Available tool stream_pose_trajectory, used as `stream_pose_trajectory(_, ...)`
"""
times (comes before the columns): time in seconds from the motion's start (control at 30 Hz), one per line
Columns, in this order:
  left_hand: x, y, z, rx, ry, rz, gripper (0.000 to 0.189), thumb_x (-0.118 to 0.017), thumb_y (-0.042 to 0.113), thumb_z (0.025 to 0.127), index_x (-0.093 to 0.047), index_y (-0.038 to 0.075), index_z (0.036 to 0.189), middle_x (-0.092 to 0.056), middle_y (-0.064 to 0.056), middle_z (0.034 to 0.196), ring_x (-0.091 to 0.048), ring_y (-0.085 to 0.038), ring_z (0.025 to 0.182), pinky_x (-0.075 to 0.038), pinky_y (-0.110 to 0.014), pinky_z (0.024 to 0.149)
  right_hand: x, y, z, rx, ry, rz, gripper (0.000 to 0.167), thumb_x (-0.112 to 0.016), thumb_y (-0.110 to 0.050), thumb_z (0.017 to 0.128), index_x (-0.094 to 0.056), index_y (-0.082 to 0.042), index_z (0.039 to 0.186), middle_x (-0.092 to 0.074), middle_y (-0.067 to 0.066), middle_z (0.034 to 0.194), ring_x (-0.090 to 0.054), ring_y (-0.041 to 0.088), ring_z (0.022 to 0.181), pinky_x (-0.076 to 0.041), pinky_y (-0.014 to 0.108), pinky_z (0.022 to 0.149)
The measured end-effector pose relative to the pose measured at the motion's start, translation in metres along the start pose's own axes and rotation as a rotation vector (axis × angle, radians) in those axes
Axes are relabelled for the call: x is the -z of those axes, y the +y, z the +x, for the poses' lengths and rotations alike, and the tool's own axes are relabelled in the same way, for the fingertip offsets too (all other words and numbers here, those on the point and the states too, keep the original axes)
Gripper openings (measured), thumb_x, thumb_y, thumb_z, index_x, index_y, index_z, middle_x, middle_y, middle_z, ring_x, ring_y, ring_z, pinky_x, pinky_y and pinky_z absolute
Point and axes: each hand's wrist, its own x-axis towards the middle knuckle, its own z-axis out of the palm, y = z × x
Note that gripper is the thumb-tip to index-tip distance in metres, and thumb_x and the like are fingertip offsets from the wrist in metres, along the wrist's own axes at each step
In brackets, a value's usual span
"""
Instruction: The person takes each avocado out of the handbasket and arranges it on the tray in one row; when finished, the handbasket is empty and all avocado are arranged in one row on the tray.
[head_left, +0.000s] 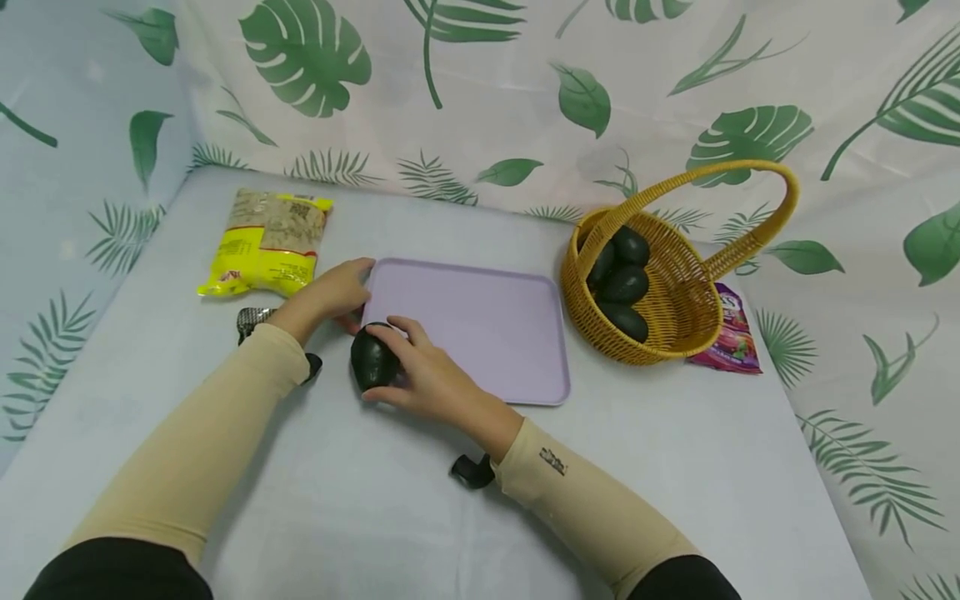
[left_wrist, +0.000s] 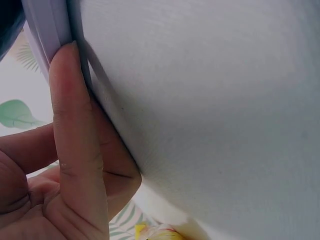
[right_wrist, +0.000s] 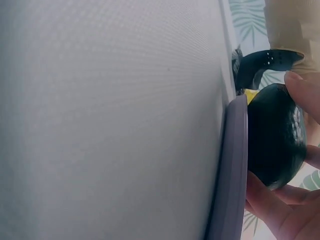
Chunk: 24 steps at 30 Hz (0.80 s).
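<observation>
A dark green avocado (head_left: 374, 358) is in my right hand (head_left: 431, 375), held between thumb and fingers at the near left corner of the lilac tray (head_left: 472, 325). In the right wrist view the avocado (right_wrist: 276, 137) appears right beside the tray's rim (right_wrist: 235, 150), and fingertips wrap its side. My left hand (head_left: 333, 292) rests at the tray's left edge. In the left wrist view a straight finger (left_wrist: 75, 115) touches the tray's outer wall (left_wrist: 50, 25). That hand's far fingers are partly hidden.
A wicker basket (head_left: 693, 312) with a tall handle stands right of the tray, holding several avocados (head_left: 626, 283). Behind it lies a purple snack packet (head_left: 731, 333). A yellow-and-clear bag (head_left: 266, 242) lies at the back left. Dark straps hang at both wrists.
</observation>
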Motion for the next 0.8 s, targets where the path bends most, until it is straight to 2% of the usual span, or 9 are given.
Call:
stream_pose_trajectory(0.3,0.000,0.001,0.000,-0.003,0.004,0.029,0.069,-0.040,-0.001,0.097,-0.011,0.006,0.159,-0.031,-0.028,0.151,-0.063,-0.035,0.093,-0.062,-0.036,0.060,0.005,0.002,0.000,0.012,0.032,-0.007,0.085,-0.082,-0.043,0.079,-0.039,-0.021,0.149,-0.034,0.018,0.152,-0.060,0.034,0.116,-0.053,0.045,0.096)
stream_pose_trajectory(0.47,0.000,0.001,0.002,0.010,-0.017,0.023,0.069,-0.040,-0.001,0.098,-0.010,0.007,0.159,-0.035,-0.029,0.147,-0.063,-0.033,0.092,-0.062,-0.036,0.061,0.017,0.004,-0.009,0.003,0.073,0.007,0.086,-0.082,-0.042,0.079,-0.039,-0.020,0.150,-0.036,0.016,0.152,-0.059,0.034,0.119,-0.053,0.046,0.097)
stream_pose_trajectory(0.57,0.000,0.002,0.002,0.018,-0.024,0.026,0.069,-0.041,0.000,0.098,-0.009,0.008,0.159,-0.039,-0.029,0.143,-0.064,-0.032,0.089,-0.062,-0.036,0.062,0.036,0.010,-0.021,0.033,0.128,0.040,0.085,-0.083,-0.036,0.080,-0.040,-0.016,0.150,-0.039,0.016,0.148,-0.062,0.032,0.112,-0.056,0.042,0.092)
stream_pose_trajectory(0.67,0.001,0.002,0.002,0.025,-0.026,0.031,0.069,-0.042,0.001,0.099,-0.009,0.008,0.160,-0.045,-0.030,0.136,-0.065,-0.030,0.084,-0.062,-0.036,0.062,0.063,0.021,-0.039,0.053,0.178,0.050,0.082,-0.083,-0.029,0.081,-0.041,-0.012,0.149,-0.042,0.013,0.145,-0.061,0.028,0.110,-0.058,0.035,0.088)
stream_pose_trajectory(0.8,0.002,0.001,0.003,0.023,-0.028,0.037,0.070,-0.042,0.000,0.098,-0.009,0.008,0.159,-0.048,-0.030,0.132,-0.065,-0.029,0.081,-0.062,-0.035,0.062,0.106,0.038,-0.070,0.013,0.243,-0.018,0.079,-0.083,-0.024,0.081,-0.043,-0.011,0.147,-0.045,0.010,0.142,-0.057,0.024,0.115,-0.058,0.033,0.086)
